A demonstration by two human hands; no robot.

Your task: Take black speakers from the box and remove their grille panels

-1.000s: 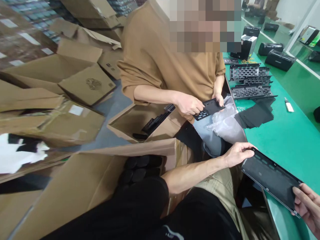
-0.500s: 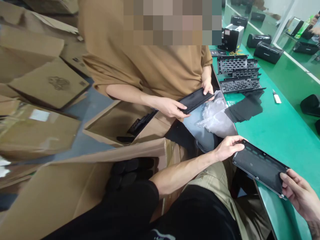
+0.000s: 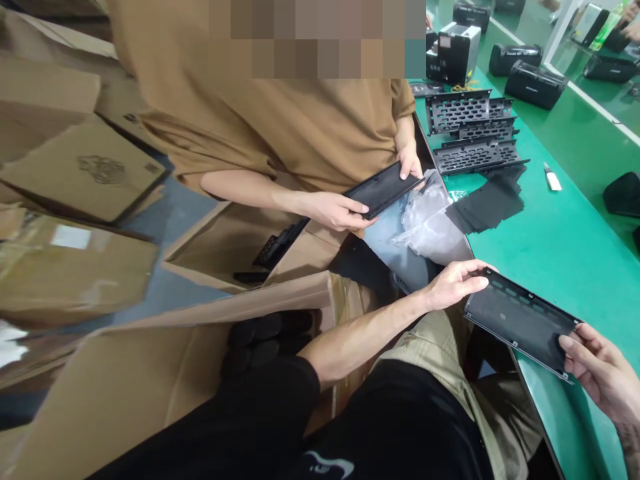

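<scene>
A black rectangular speaker grille panel point(image 3: 523, 325) is held tilted over the edge of the green table, with a dark sheet lying along its inner face. My left hand point(image 3: 457, 285) grips its left end, thumb on top. At the right end my right hand point(image 3: 597, 360) pinches it, thumb pressed on the dark sheet and fingers beneath. Just beyond lies a fanned pile of dark sheets point(image 3: 493, 200) on the table. Farther back, several perforated black grille panels point(image 3: 470, 137) are stacked in rows.
Opposite me a person in a brown shirt point(image 3: 250, 113) holds a similar black panel point(image 3: 385, 190). Clear plastic bag point(image 3: 433, 223) hangs at the table edge. A small white-handled tool point(image 3: 553, 179) lies on the green table point(image 3: 575, 247). Cardboard boxes point(image 3: 150, 373) stand at left; black speakers point(image 3: 535, 83) sit behind.
The view has shifted slightly, and the panel in my hands sits a little higher in the picture. Both hands keep their hold on it.
</scene>
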